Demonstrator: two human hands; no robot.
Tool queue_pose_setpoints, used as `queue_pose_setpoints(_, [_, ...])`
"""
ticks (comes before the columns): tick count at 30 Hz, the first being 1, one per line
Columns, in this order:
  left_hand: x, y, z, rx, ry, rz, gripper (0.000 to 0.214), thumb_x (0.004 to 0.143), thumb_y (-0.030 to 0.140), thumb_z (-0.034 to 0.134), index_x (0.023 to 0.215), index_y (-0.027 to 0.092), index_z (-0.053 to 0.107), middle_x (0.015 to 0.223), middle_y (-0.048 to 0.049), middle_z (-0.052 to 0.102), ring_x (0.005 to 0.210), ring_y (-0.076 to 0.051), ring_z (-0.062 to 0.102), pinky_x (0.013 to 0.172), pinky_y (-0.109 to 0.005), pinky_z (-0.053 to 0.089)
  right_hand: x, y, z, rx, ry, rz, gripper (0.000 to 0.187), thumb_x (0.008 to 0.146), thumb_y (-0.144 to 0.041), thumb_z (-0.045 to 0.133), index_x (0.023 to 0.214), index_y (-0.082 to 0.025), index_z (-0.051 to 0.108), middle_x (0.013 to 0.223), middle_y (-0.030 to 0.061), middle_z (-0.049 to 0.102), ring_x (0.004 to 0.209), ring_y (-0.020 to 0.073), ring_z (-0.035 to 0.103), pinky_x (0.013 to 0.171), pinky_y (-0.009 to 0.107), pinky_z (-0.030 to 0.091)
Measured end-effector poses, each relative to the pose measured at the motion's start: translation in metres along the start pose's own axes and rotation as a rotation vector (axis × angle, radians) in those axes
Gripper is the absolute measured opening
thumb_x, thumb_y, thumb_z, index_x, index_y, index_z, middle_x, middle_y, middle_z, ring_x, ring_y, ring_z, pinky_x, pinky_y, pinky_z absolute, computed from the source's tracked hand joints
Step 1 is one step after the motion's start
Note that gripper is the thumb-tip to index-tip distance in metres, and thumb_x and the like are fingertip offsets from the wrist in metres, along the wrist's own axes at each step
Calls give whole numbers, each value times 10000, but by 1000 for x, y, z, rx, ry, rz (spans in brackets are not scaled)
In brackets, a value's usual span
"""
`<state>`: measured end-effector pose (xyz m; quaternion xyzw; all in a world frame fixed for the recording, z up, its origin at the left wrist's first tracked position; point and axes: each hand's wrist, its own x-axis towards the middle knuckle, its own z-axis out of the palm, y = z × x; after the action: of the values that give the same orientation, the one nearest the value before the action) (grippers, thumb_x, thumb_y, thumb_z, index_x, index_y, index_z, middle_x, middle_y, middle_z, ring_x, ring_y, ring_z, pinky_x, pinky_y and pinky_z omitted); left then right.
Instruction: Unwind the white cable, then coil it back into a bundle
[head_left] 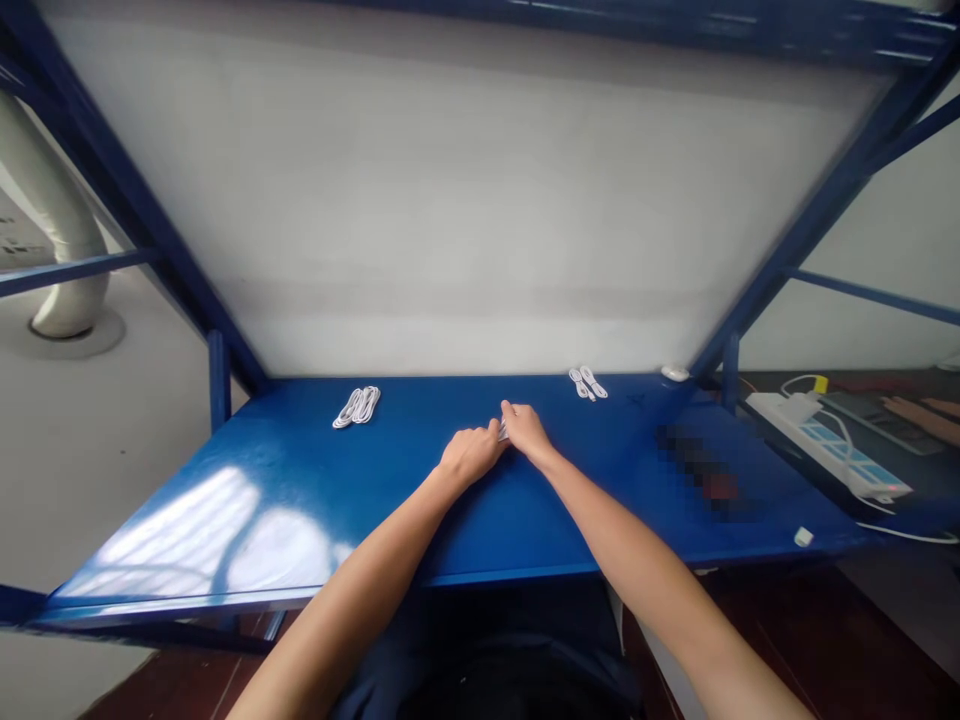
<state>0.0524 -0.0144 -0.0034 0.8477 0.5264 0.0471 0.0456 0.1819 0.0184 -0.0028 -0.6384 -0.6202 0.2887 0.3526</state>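
Both my hands meet over the middle of a blue table [300, 480]. My left hand [469, 455] is curled into a loose fist and my right hand [527, 432] has its fingers bent together. Between them they pinch a small white thing [502, 431], most of it hidden; it looks like a white cable. A coiled white cable [358, 405] lies on the table to the back left of my hands. Another coiled white cable [588, 382] lies at the back right.
A white panel [465, 220] stands behind the table, framed by blue metal struts [810, 220]. A small white object [675, 372] sits at the back right corner, another [803, 536] near the front right edge. A white power strip [832, 445] lies on the neighbouring surface to the right.
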Motion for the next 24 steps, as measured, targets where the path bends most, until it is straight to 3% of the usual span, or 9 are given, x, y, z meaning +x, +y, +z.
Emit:
queue_pose_setpoints(2, [1, -1, -1, -1, 1, -7, 470, 946, 529, 241, 1118, 153, 464, 898, -168, 685, 835, -319, 675, 716, -387, 468, 1, -1, -1, -8, 17, -18, 451, 915, -408, 348, 554, -196, 517, 641, 61, 606, 635, 158, 553, 551, 225, 354])
queue_pose_setpoints(5, [1, -1, -2, -2, 1, 2, 500, 948, 533, 211, 1082, 144, 495, 893, -174, 684, 826, -324, 674, 708, -391, 469, 4, 2, -7, 80, -58, 8, 426, 924, -365, 323, 632, -179, 571, 618, 40, 593, 561, 131, 531, 522, 220, 359])
queue_pose_setpoints(9, [-1, -5, -4, -7, -24, 84, 488, 961, 493, 195, 1036, 147, 531, 893, -170, 684, 832, -325, 670, 713, -392, 464, 7, 9, -10, 248, -292, 162, 245, 876, -335, 439, 890, -173, 622, 457, -38, 473, 373, 93, 380, 380, 207, 258])
queue_pose_setpoints(13, [-3, -9, -7, -15, -31, 117, 456, 968, 463, 201, 1021, 162, 541, 916, -158, 681, 854, -309, 663, 732, -379, 457, 11, 13, -11, 291, -484, 179, 265, 857, -344, 472, 985, -169, 623, 397, -62, 430, 326, 81, 326, 349, 194, 225])
queue_pose_setpoints(15, [-3, -10, -9, -6, -17, 116, 452, 972, 452, 186, 1013, 172, 539, 912, -144, 681, 845, -299, 662, 720, -371, 458, 16, 15, -16, 185, -387, 97, 250, 845, -326, 468, 920, -169, 648, 425, -44, 477, 352, 92, 385, 374, 198, 279])
queue_pose_setpoints(18, [-2, -10, -11, -33, 6, 111, 468, 975, 461, 150, 985, 193, 534, 890, -119, 680, 821, -275, 661, 687, -342, 454, 27, 24, -35, 3, -47, -10, 275, 854, -301, 418, 784, -168, 648, 560, 13, 586, 522, 138, 539, 505, 223, 393])
queue_pose_setpoints(20, [-2, -12, -13, -66, 26, 92, 481, 974, 471, 130, 974, 205, 530, 886, -107, 676, 814, -259, 657, 672, -322, 446, 34, 34, -55, -59, 118, -17, 318, 881, -295, 359, 796, -161, 635, 732, 67, 646, 720, 181, 595, 638, 251, 424])
queue_pose_setpoints(22, [-3, -15, -15, -90, 36, 71, 485, 974, 474, 122, 966, 211, 530, 882, -100, 672, 809, -251, 653, 664, -309, 436, 40, 47, -78, -256, 383, -8, 315, 885, -299, 356, 830, -157, 632, 837, 105, 657, 828, 221, 592, 723, 290, 423])
queue_pose_setpoints(24, [-3, -17, -16, -102, 41, 58, 487, 974, 474, 122, 955, 212, 532, 871, -96, 669, 802, -250, 650, 655, -304, 428, 47, 61, -99, -388, 527, 51, 287, 877, -252, 365, 946, -131, 615, 931, 143, 648, 914, 248, 573, 769, 315, 416])
